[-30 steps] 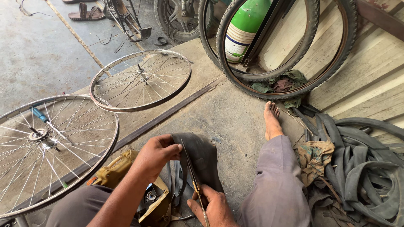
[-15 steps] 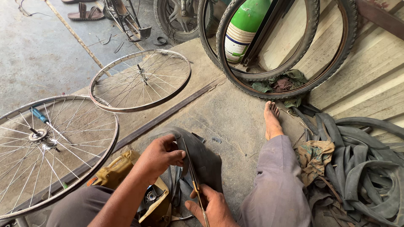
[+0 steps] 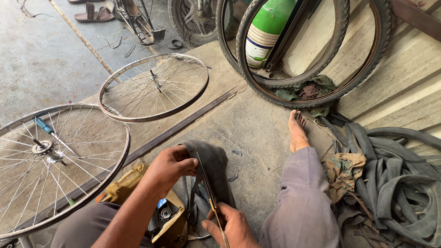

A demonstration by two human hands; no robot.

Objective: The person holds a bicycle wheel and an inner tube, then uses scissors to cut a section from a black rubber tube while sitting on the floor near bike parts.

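The black inner tube [image 3: 209,170] was pinched taut by the left hand [image 3: 171,166] so scissors [image 3: 212,204], gripped in the right hand [image 3: 232,226], could be run through it.

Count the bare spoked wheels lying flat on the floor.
2: one wheel ahead of the hands, a second wheel at left, cut off by the frame. Others may lie outside view.

Right hand [image 3: 232,226] partly off-frame

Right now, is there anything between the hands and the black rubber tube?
Nothing visible. The left hand grips the black rubber tube directly, and the right hand holds scissors against it.
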